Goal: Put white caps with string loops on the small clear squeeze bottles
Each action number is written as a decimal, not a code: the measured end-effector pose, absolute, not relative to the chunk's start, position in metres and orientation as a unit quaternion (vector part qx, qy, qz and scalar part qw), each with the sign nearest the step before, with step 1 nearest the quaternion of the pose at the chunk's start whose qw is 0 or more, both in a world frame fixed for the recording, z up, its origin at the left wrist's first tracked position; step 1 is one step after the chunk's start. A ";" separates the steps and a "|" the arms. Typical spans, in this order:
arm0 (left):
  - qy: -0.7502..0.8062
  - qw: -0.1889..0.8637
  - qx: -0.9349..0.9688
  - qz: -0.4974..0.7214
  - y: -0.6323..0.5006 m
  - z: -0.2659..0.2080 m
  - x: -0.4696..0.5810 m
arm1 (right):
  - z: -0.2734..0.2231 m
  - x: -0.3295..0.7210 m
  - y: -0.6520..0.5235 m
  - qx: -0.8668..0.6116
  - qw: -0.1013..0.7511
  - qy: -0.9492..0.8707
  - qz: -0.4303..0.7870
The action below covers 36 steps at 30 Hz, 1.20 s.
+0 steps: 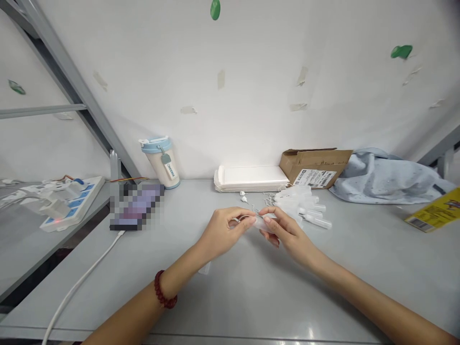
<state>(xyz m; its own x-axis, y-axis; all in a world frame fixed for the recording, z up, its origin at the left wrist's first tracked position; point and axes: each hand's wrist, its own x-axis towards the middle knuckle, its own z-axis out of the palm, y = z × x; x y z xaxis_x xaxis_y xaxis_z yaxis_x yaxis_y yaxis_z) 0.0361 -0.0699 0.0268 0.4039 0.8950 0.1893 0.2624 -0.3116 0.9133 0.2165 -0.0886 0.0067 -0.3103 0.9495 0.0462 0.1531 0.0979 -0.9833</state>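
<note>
My left hand [222, 231] and my right hand [289, 235] meet above the grey table, fingers closed in a pinch. Between them is a small translucent white plastic piece [261, 223], with a thin cord showing at its top; its exact kind is not clear. The left fingertips press at its left end, while the right thumb and fingers grip its right side. Just behind the right hand lies a pile of similar slim translucent pieces [300, 203] with thin white cords. Two small white bits [244, 199] rest behind the left hand. Partly under the left forearm lies a clear flat piece [204, 268].
Along the wall stand a tumbler [163, 163], a stack of white flat boxes [251, 178], an open cardboard box [316, 167] and light blue cloth [388, 177]. A yellow box [436, 211] is at right. A phone [136, 208], its white cable [81, 282] and a power strip [77, 201] are left.
</note>
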 end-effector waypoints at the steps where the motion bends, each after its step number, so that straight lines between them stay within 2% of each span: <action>1: 0.411 0.422 0.722 0.363 -0.070 0.027 0.036 | 0.006 0.216 -0.089 -0.437 0.396 -0.640 0.493; 7: 0.442 0.437 0.721 0.307 -0.072 0.027 0.036 | 0.005 0.215 -0.092 -0.443 0.395 -0.693 0.409; 17: 0.472 0.492 0.655 0.324 -0.070 0.026 0.037 | 0.001 0.215 -0.093 -0.471 0.380 -0.748 0.273; 28: 0.427 0.446 0.716 0.324 -0.073 0.021 0.038 | 0.001 0.218 -0.088 -0.464 0.379 -0.719 0.352; 32: 0.430 0.495 0.675 0.338 -0.072 0.025 0.038 | -0.003 0.218 -0.088 -0.471 0.404 -0.709 0.335; 36: 0.398 0.560 0.656 0.313 -0.073 0.030 0.037 | -0.003 0.218 -0.089 -0.463 0.426 -0.730 0.268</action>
